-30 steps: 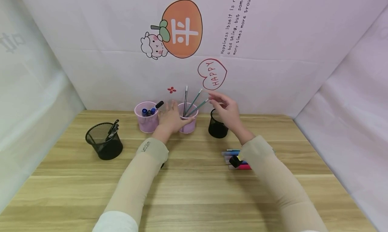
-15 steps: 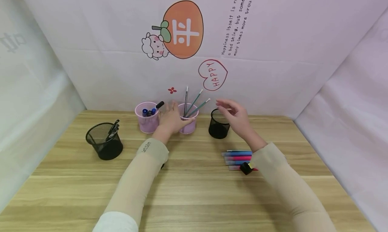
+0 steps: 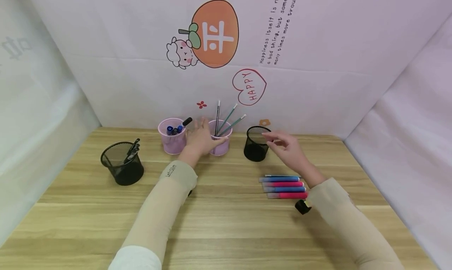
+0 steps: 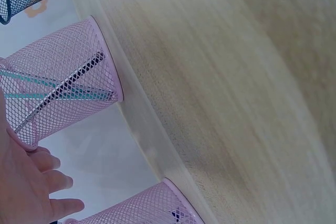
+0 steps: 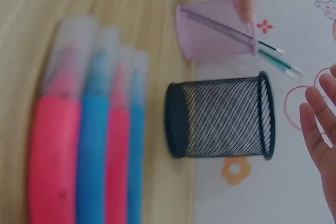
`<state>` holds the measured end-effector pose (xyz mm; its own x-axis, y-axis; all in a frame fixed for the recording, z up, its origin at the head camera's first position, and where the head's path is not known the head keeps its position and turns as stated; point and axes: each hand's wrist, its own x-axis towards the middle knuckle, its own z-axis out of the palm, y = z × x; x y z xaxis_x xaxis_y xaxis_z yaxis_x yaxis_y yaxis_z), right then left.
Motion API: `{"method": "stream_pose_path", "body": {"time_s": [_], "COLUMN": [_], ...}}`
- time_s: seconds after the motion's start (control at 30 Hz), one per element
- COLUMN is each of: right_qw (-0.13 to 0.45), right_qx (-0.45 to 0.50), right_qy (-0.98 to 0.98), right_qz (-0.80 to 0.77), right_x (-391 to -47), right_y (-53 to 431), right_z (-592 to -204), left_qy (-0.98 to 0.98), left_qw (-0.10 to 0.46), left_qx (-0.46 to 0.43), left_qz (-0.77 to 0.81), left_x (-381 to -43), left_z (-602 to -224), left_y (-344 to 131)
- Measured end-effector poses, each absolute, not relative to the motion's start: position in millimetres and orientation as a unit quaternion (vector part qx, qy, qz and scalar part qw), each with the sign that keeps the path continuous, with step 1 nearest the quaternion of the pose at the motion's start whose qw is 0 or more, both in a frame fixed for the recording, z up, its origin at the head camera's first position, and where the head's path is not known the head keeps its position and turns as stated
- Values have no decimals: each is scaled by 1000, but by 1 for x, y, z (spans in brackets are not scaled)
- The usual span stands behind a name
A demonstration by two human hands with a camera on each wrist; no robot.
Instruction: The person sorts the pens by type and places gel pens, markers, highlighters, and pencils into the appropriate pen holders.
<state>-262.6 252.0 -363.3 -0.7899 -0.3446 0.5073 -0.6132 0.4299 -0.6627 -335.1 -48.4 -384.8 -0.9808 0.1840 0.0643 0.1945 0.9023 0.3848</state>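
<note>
Left hand, fingers extended and not grasping, lies on the far side between two pink cups, thumb along the near wall of the right pink cup, which stands upright with three pencils leaning in it. Right hand, empty, fingers loosely bent, hangs near the rim of the small black mesh cup, apart from it. Nearer, blue and pink markers lie side by side on the wooden table.
</note>
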Motion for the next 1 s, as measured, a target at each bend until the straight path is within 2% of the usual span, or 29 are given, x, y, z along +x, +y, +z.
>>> {"method": "stream_pose_path", "body": {"time_s": [0.17,0.5,1.0], "right_qw": [148,97,-37], "right_qx": [322,373,305], "right_qy": [-851,-872,-922], "right_qz": [386,302,234], "right_x": [-261,-258,-262], "right_y": [264,289,334], "right_z": [-375,-389,-388], "left_qy": [-977,-977,-976], "left_qw": [14,14,14], "left_qx": [-95,-93,-97], "left_qz": [-190,-193,-197], "left_x": [-335,-336,-337], "left_z": [-384,-384,-386], "left_y": [-48,-46,-48]}}
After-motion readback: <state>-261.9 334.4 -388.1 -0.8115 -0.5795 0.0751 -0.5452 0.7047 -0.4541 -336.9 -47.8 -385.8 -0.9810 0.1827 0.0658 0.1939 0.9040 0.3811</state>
